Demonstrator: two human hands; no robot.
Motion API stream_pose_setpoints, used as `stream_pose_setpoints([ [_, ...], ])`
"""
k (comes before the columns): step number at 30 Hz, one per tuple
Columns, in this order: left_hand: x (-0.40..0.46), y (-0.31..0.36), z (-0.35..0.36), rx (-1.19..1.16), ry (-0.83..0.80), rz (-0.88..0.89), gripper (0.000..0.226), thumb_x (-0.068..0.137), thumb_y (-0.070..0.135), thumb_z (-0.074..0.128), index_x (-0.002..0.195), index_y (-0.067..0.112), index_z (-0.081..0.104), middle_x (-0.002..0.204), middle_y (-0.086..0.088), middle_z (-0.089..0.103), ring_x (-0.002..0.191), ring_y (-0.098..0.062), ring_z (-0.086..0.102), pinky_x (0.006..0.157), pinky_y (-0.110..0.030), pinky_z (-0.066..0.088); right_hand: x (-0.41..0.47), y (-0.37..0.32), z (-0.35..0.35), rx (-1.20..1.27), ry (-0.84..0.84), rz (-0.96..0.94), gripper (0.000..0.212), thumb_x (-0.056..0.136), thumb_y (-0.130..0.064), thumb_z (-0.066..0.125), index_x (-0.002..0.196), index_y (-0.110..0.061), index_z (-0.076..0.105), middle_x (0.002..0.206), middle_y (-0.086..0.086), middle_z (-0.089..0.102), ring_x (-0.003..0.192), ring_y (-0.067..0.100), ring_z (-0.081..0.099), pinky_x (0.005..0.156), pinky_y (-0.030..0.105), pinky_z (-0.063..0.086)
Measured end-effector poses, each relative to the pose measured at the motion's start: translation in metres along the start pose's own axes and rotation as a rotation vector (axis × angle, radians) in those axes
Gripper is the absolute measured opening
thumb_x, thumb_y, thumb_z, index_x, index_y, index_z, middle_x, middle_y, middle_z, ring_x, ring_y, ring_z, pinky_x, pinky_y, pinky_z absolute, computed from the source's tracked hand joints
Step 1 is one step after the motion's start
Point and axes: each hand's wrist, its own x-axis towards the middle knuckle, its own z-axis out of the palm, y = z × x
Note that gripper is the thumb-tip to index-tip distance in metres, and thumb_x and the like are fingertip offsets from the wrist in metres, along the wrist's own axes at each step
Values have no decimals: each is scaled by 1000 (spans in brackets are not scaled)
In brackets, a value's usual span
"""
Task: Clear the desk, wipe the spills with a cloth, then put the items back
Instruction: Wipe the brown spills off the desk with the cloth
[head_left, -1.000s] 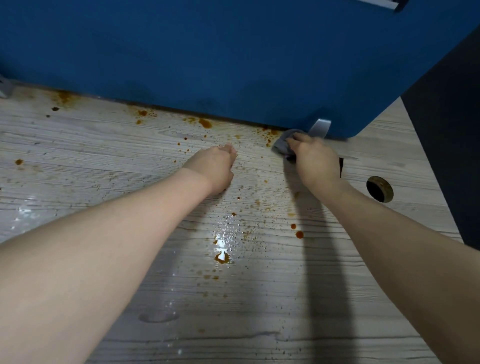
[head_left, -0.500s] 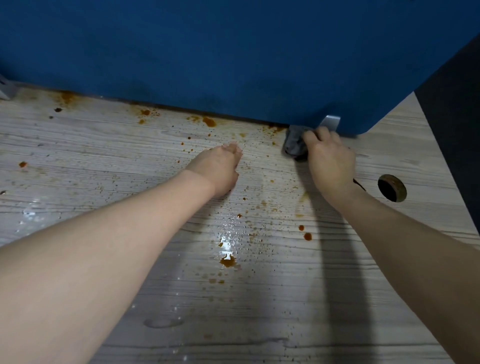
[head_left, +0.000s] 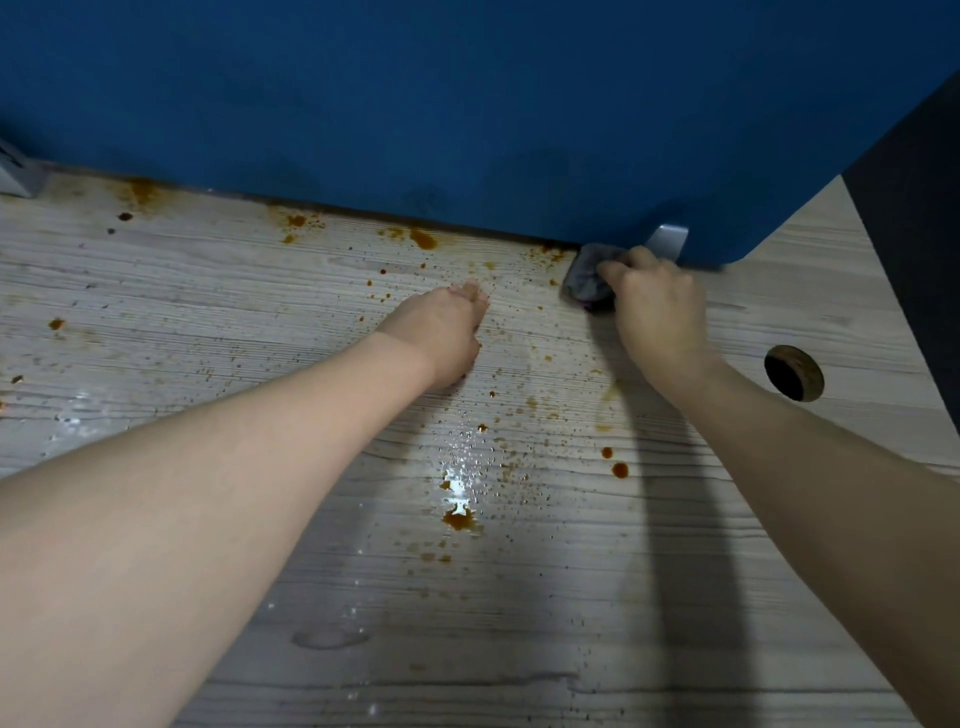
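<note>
Over the last second the right hand (head_left: 655, 312) had pushed the bunched grey cloth (head_left: 584, 283) it gripped up to the desk's (head_left: 260, 322) far edge, against the blue partition (head_left: 467, 104) beside its metal bracket (head_left: 667, 240); wiping had only begun, brown spills (head_left: 460, 519) remaining mid-desk, while the left hand (head_left: 441, 332) rested there, fingers seemingly curled, holding nothing visible

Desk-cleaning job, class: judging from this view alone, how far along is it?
Done: the desk shows no loose items, so clearing looks finished. In hand: the right hand grips a grey cloth at the foot of the blue partition; the left hand rests on the wood. Left: brown spills and water drops cover most of the surface, and nothing is back yet.
</note>
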Motion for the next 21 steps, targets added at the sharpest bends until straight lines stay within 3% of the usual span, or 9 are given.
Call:
stream_pose_setpoints([
  [3, 0, -1, -1, -4, 0, 3, 58, 100, 15, 36, 152, 15, 12, 160, -1, 4, 144, -21, 20, 113, -29, 20, 6, -12, 4, 76, 4, 87, 30, 92, -3, 45, 116, -3, 62, 113, 21, 54, 99, 40, 53, 66, 40, 39],
  [7, 0, -3, 1, -10, 17, 3, 58, 100, 16, 36, 152, 16, 12, 160, -1, 5, 144, -21, 19, 113, -29, 20, 25, -35, 4, 111, 64, 19, 28, 87, 0, 48, 106, -2, 69, 104, 20, 59, 87, 39, 56, 59, 38, 39],
  [11, 0, -1, 1, -11, 13, 0, 58, 100, 16, 36, 152, 16, 12, 160, 0, 4, 144, -20, 19, 113, -28, 18, 24, -25, -2, 175, -29, -50, 33, 93, -7, 45, 120, -11, 64, 119, 13, 55, 102, 36, 52, 70, 38, 41],
  [15, 2, -3, 2, -27, 8, 4, 58, 100, 15, 36, 152, 17, 12, 160, 0, 3, 144, -19, 17, 114, -27, 16, 7, 0, -1, 167, -28, 0, 35, 92, -6, 47, 124, -12, 62, 120, 15, 51, 105, 37, 50, 73, 42, 45],
  [21, 3, -3, 5, -9, 20, 12, 58, 100, 16, 36, 152, 15, 12, 160, -1, 4, 145, -20, 16, 114, -28, 17, 27, -29, 1, 118, 10, 24, 22, 94, -6, 46, 104, 1, 65, 119, 19, 47, 101, 38, 48, 62, 36, 36],
])
